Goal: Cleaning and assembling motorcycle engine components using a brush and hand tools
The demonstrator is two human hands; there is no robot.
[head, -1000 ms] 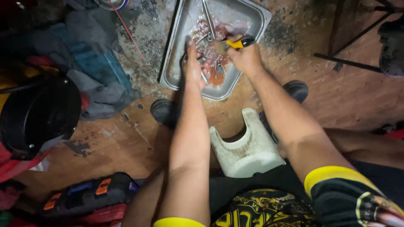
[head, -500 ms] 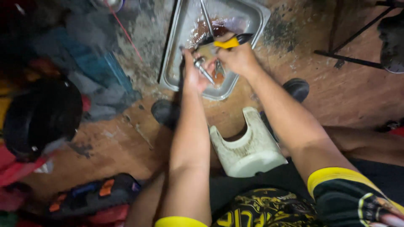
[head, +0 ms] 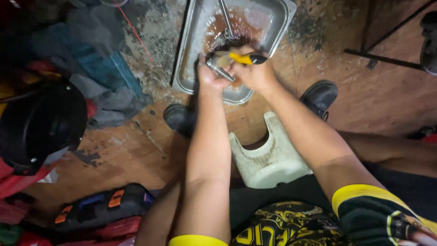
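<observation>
Two hands over metal tray (head: 191, 68). Left hand (head: 210, 78) clamped on metal part (head: 219, 72). Right hand (head: 255, 75), at 3 o'clock, gripping yellow-handled tool (head: 243, 58).

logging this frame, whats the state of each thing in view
left hand: closed on a small metal part, above the tray
right hand: gripping a yellow-handled tool
metal tray: on the floor, wet with brownish liquid, long metal tool lying in it
white stool: upright, stained
black helmet: lying on the clutter at the side
tool case: shut
</observation>
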